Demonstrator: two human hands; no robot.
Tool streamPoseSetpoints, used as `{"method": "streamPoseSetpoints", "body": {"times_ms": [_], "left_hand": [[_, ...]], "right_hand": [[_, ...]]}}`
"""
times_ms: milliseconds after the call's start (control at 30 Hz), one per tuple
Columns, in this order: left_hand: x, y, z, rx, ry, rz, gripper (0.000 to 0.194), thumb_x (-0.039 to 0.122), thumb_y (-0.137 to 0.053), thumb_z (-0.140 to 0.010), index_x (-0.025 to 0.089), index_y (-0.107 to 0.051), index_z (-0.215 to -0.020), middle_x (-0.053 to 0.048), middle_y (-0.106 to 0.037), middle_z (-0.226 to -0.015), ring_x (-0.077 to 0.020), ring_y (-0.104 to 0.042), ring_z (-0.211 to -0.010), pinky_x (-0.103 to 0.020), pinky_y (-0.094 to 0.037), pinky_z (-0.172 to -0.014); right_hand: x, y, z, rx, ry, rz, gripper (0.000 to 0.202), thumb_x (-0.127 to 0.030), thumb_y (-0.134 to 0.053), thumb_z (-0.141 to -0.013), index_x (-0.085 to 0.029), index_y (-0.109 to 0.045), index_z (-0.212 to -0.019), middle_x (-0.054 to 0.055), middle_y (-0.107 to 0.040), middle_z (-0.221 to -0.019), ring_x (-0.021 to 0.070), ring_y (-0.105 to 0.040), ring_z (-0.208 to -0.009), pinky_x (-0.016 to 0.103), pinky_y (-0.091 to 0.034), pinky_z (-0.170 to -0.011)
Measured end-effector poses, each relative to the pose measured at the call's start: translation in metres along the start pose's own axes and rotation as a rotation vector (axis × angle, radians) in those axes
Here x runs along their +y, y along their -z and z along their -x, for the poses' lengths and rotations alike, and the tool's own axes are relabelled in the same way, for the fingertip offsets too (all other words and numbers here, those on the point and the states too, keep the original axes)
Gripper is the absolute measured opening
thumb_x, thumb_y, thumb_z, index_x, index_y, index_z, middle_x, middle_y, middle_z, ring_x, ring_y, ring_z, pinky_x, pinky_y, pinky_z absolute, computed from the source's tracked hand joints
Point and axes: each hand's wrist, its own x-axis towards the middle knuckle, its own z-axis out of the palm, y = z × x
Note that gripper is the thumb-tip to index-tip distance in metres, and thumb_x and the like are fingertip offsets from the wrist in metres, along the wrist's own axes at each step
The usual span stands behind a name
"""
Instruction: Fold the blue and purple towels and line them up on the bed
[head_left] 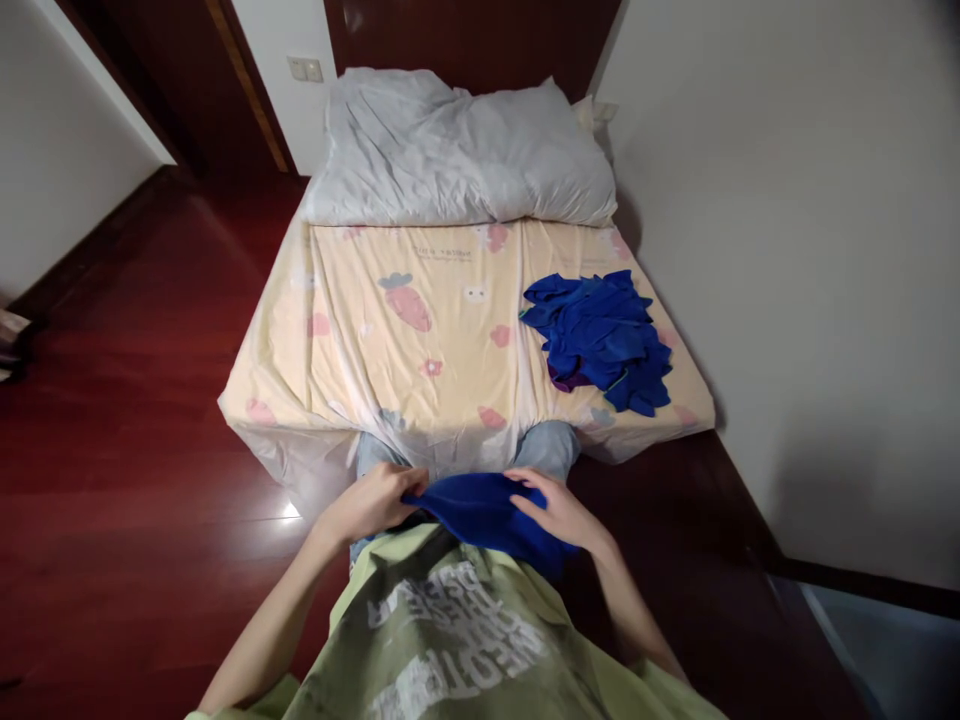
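In the head view, the left hand [386, 497] pinches one end of a deep-blue soft fabric cloth [472, 505], held before a pale-green printed fabric shirt [457, 610]. The right hand [553, 507] lies spread over the cloth's other side; whether it grips, I cannot tell. If that hold is loose, the side could slip or bunch, perhaps dropping toward the glossy dark-red floor [150, 450].

L hand [386, 492] near waist, fingers [415, 482] curled tight; R hand [556, 507] opp., fingers parted; arms [289, 595] bent.
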Motion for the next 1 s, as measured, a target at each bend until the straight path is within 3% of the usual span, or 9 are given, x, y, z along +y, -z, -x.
{"method": "streamPoseSetpoints", "body": {"times_ms": [133, 200, 300, 400, 500, 667, 800, 1000], "left_hand": [[0.0, 0.001, 0.006, 0.039, 0.041, -0.014, 0.015, 0.012, -0.054, -0.087, 0.02, -0.047, -0.077, 0.005, -0.047, -0.065, -0.0104, -0.041, -0.058, -0.023, -0.027, -0.058], [-0.003, 0.002, 0.015, 0.066, 0.075, -0.017, 0.015, 0.012, -0.054, -0.088, 0.02, -0.046, -0.077, 0.005, -0.047, -0.066, -0.0103, -0.04, -0.059, -0.023, -0.028, -0.058], [-0.006, 0.004, 0.032, 0.091, 0.132, -0.021, 0.012, 0.012, -0.055, -0.086, 0.019, -0.048, -0.079, 0.005, -0.048, -0.069, -0.0102, -0.039, -0.06, -0.023, -0.029, -0.059], [-0.01, 0.005, 0.044, 0.061, 0.161, -0.009, 0.014, 0.005, -0.05, -0.081, 0.019, -0.051, -0.081, 0.003, -0.053, -0.074, -0.0105, -0.044, -0.063, -0.023, -0.033, -0.061], [-0.02, 0.007, 0.054, 0.007, 0.149, -0.016, 0.021, 0.001, -0.043, -0.081, 0.019, -0.055, -0.086, 0.0, -0.058, -0.084, -0.012, -0.053, -0.07, -0.023, -0.038, -0.065], [-0.058, 0.004, 0.076, 0.044, 0.172, -0.082, 0.027, 0.011, -0.037, -0.094, 0.021, -0.062, -0.098, -0.004, -0.06, -0.097, -0.0151, -0.062, -0.076, -0.026, -0.045, -0.069], [-0.093, -0.003, 0.1, 0.148, 0.25, -0.095, 0.03, 0.021, -0.037, -0.098, 0.022, -0.066, -0.106, -0.007, -0.064, -0.102, -0.0177, -0.067, -0.08, -0.028, -0.051, -0.075], [-0.125, -0.003, 0.138, 0.267, 0.415, -0.134, 0.034, 0.046, -0.045, -0.099, 0.022, -0.068, -0.093, -0.008, -0.072, -0.09, -0.0245, -0.071, -0.08, -0.032, -0.054, -0.074]], "right_hand": [[-0.073, -0.058, -0.052, -0.193, 0.26, -0.07, 0.029, -0.034, -0.075, -0.088, -0.023, -0.071, -0.114, 0.004, -0.073, -0.109, 0.0195, -0.068, -0.1, 0.031, -0.054, -0.095], [-0.088, -0.076, -0.064, -0.182, 0.303, -0.034, 0.015, -0.024, -0.074, -0.084, -0.021, -0.071, -0.099, 0.001, -0.07, -0.094, 0.0157, -0.065, -0.084, 0.027, -0.052, -0.084], [-0.086, -0.081, -0.066, -0.179, 0.302, -0.052, 0.013, -0.011, -0.068, -0.078, -0.02, -0.066, -0.088, -0.003, -0.063, -0.082, 0.0109, -0.055, -0.07, 0.022, -0.045, -0.07], [-0.07, -0.065, -0.059, -0.277, 0.241, -0.003, 0.014, -0.012, -0.07, -0.073, -0.02, -0.061, -0.081, -0.006, -0.057, -0.074, 0.0093, -0.049, -0.065, 0.021, -0.039, -0.064], [-0.052, -0.043, -0.048, -0.403, 0.159, 0.148, 0.019, -0.022, -0.075, -0.075, -0.019, -0.056, -0.073, -0.007, -0.052, -0.068, 0.0087, -0.045, -0.063, 0.023, -0.032, -0.062], [-0.021, -0.007, -0.022, -0.531, -0.022, 0.381, 0.035, -0.028, -0.078, -0.072, -0.019, -0.046, -0.063, -0.008, -0.042, -0.06, 0.0091, -0.039, -0.063, 0.025, -0.025, -0.062], [-0.004, 0.022, 0.004, -0.455, -0.174, 0.518, 0.03, -0.024, -0.076, -0.071, -0.02, -0.048, -0.062, -0.006, -0.047, -0.062, 0.0118, -0.044, -0.066, 0.027, -0.024, -0.063], [0.016, 0.055, 0.037, -0.284, -0.303, 0.509, 0.012, -0.02, -0.069, -0.073, -0.023, -0.059, -0.067, -0.002, -0.061, -0.067, 0.0155, -0.054, -0.068, 0.026, -0.033, -0.064]]}}
